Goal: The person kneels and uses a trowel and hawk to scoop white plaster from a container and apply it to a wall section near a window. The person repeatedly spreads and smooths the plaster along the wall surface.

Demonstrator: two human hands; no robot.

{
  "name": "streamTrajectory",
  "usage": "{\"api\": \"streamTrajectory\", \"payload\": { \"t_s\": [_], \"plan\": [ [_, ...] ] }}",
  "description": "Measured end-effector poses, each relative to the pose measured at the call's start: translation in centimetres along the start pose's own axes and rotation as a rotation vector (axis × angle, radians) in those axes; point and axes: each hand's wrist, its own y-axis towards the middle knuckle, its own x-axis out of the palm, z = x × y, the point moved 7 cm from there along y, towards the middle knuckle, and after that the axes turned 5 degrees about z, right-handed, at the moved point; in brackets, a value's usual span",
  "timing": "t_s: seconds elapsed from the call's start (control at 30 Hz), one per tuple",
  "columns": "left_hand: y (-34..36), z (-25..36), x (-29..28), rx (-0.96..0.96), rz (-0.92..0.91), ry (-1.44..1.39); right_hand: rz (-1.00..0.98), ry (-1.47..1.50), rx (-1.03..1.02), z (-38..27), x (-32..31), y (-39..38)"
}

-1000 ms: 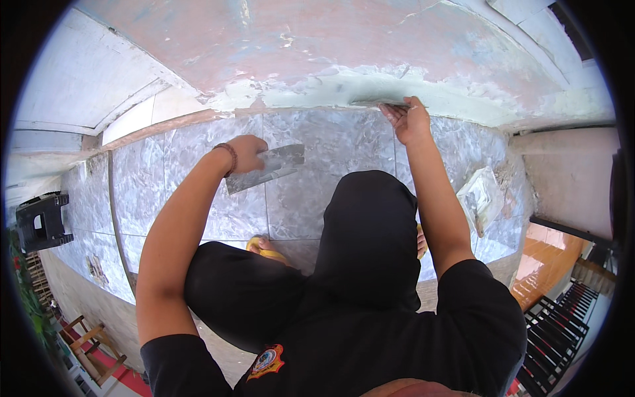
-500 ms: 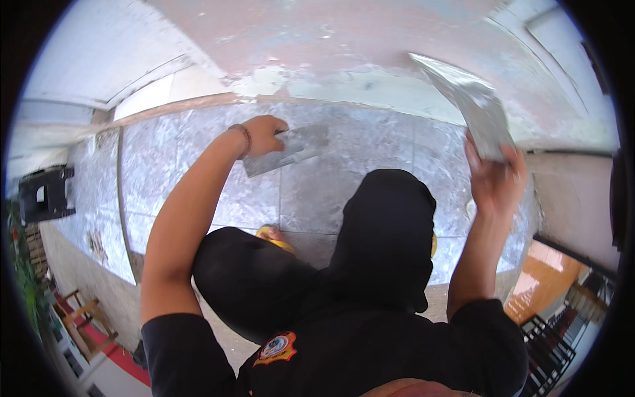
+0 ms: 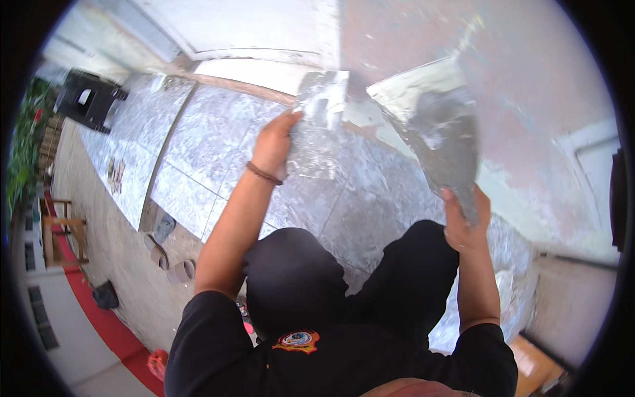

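My left hand (image 3: 272,147) is closed on the edge of a thin rectangular metal scraper (image 3: 314,149). The scraper is raised above the tiles, its shiny face smeared and whitish toward the top. On the other side, my right hand (image 3: 465,225) grips the narrow lower end of a broad metal putty knife (image 3: 450,129), its blade flaring away from me. Pale paste coats the blade's far edge, and the middle looks wet and grey. Beyond the blades stands a worn pinkish wall (image 3: 403,33) with whitish patches low down. A gap separates the two tools.
Marbled grey floor tiles (image 3: 198,142) run along the wall under my knees. A black plastic stool (image 3: 89,99) stands at the far left. Sandals (image 3: 157,252) lie beside the tiled step, with a wooden chair (image 3: 63,231) farther left. A white door panel (image 3: 254,26) adjoins the wall.
My view has turned, so the wall now fills the upper right. The left scraper has come up from low over the tiles and tilted upright, closer to the putty knife. Both hands keep their tools.
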Motion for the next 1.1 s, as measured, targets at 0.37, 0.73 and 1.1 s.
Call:
{"api": "streamTrajectory", "payload": {
  "t_s": [0.37, 0.73, 1.1],
  "plan": [
    [-3.4, 4.6, -4.1, 0.182, 0.090, -0.240, -0.003, 0.432, 0.032, -2.3, 10.8, 6.2],
    [-4.9, 6.0, -6.5, 0.324, 0.073, -0.391, 0.122, 0.319, -0.010, -2.1, 12.6, 6.9],
    [-4.5, 4.9, -6.6, 0.279, 0.092, -0.290, 0.023, 0.234, -0.127, -2.9, 13.6, 6.5]
  ]
}}
